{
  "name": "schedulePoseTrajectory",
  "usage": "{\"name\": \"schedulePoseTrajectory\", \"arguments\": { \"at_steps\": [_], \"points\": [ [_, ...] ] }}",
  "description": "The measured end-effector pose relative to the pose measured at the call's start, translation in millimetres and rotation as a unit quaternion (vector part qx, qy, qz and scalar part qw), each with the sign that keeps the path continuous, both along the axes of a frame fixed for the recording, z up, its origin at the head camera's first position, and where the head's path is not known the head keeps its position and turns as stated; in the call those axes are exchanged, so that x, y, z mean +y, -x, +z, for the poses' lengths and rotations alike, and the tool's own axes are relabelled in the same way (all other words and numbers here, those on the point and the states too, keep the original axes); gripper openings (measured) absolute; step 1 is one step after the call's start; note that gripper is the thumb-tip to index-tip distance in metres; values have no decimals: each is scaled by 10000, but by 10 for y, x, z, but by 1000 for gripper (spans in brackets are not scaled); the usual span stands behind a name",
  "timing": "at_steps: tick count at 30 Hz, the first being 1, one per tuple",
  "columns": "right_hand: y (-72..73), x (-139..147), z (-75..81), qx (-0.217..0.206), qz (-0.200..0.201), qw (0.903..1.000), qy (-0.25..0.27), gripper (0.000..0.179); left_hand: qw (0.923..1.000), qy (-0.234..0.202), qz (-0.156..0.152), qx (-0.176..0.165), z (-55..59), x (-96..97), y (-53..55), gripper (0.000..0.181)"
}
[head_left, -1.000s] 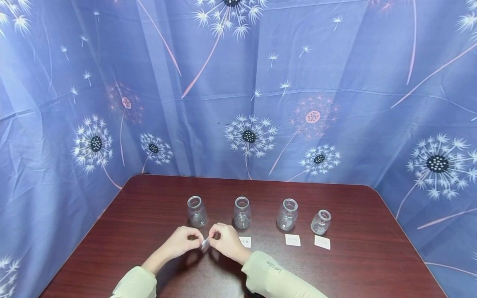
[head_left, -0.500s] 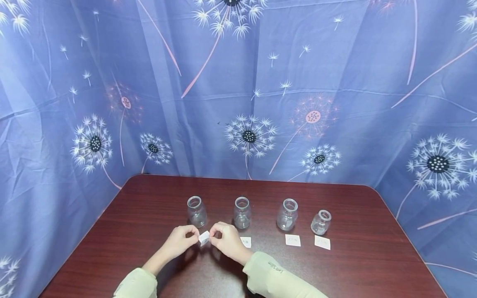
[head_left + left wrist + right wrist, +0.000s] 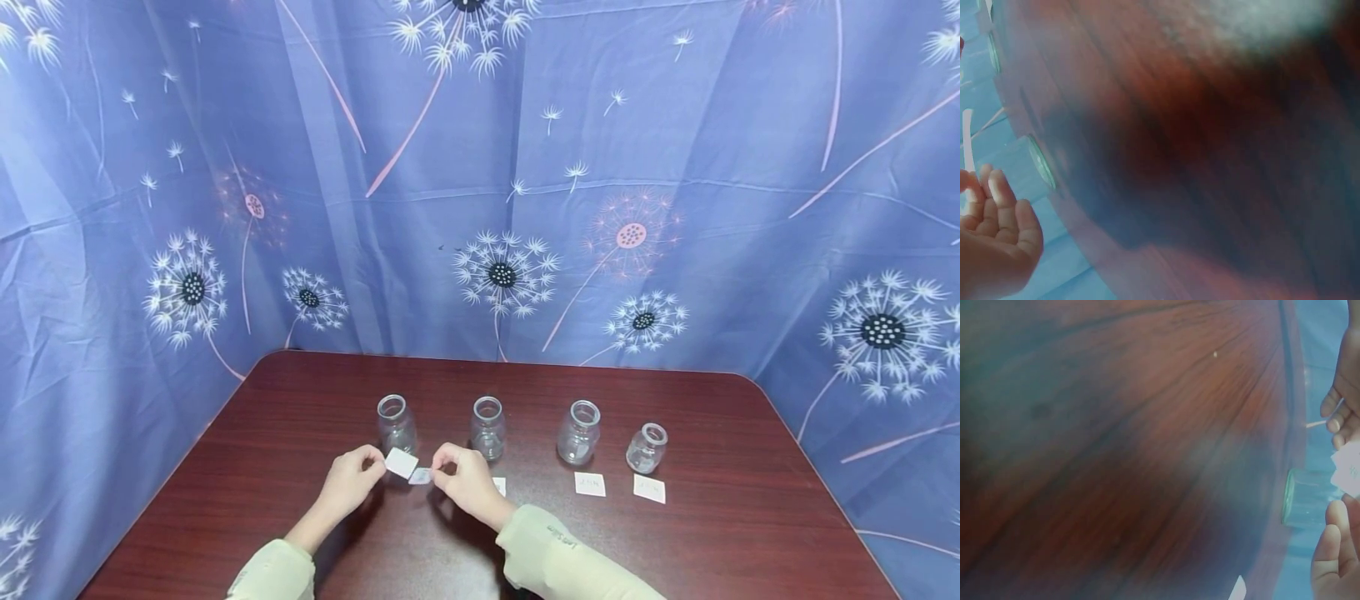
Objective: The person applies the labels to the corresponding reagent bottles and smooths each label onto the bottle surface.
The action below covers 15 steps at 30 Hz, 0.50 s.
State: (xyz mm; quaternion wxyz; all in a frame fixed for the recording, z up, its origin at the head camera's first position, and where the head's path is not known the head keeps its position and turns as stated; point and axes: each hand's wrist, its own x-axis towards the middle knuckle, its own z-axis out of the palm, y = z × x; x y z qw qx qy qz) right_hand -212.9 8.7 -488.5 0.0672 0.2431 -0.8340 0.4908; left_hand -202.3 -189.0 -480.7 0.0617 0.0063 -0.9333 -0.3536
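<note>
Between finger and thumb, my left hand (image 3: 348, 485) pinches a small blank white paper square (image 3: 401, 462). My right hand (image 3: 467, 485) pinches a smaller pale label (image 3: 421, 476) with faint print, which overlaps the square's lower right corner in the head view. Both pieces are over the table, in front of the leftmost glass jar (image 3: 395, 421), whose lower part the square partly covers. The left wrist view catches a white strip (image 3: 968, 140) edge-on above the left fingers. In the right wrist view, white paper with faint marks (image 3: 1349, 467) lies between the two hands.
Three more uncapped glass jars stand in the row: one behind my right hand (image 3: 487, 433), one farther right (image 3: 578, 433), and a smaller one (image 3: 647, 450). Printed white cards (image 3: 590, 484) lie before them, one partly hidden by my right hand. A blue curtain (image 3: 420, 275) surrounds the table (image 3: 720, 550).
The hands have drawn apart, the left slightly left, the right slightly right. What looked like one narrow folded white piece now shows as a white square and a separate-looking printed label.
</note>
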Motion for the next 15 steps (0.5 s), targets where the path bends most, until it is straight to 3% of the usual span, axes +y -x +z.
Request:
{"name": "schedulePoseTrajectory", "arguments": {
  "at_steps": [9,15],
  "points": [
    [-3,33,-2,-115,11,9999,61,11,9974,662,90,-274,-2,-60,-39,5],
    [-5,31,-12,-139,-37,9999,-8,10,9890,1328,97,-642,0,-98,-73,7]
  ]
}}
